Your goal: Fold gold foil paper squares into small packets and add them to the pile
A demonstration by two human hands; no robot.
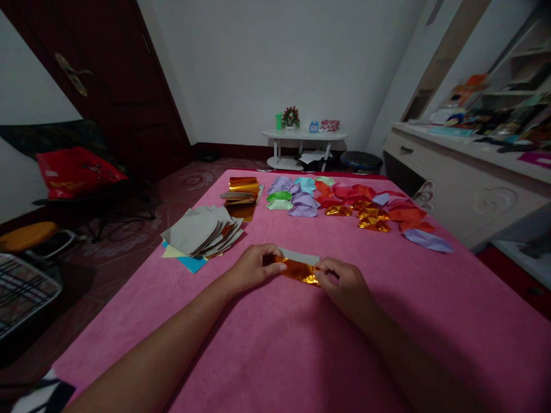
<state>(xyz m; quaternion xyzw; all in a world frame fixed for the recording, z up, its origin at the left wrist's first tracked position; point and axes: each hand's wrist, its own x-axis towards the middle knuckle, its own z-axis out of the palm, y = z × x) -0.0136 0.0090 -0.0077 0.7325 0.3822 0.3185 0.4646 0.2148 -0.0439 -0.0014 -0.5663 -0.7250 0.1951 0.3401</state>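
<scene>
frame centre: left hand (257,267), right hand (343,282) pinch gold paper (300,271) by ends; uneven pull could make fold crooked.

This looks like a room in a home. At the far left is a dark red wooden door (116,86) with an ornate handle (72,74), beside plain white walls (279,57). Against the far wall, a small white stand (269,133) carries a green cup (279,121), a red-flowered ornament (291,116) and what seems a blue alarm clock (314,127). On the right is a pale dresser (456,186) with scrollwork and a cluttered top. A red bag (80,171) sits on a chair (43,135) at left, above patterned floor tiles (181,186). Pink cloth (258,344) covers the near counter.
</scene>
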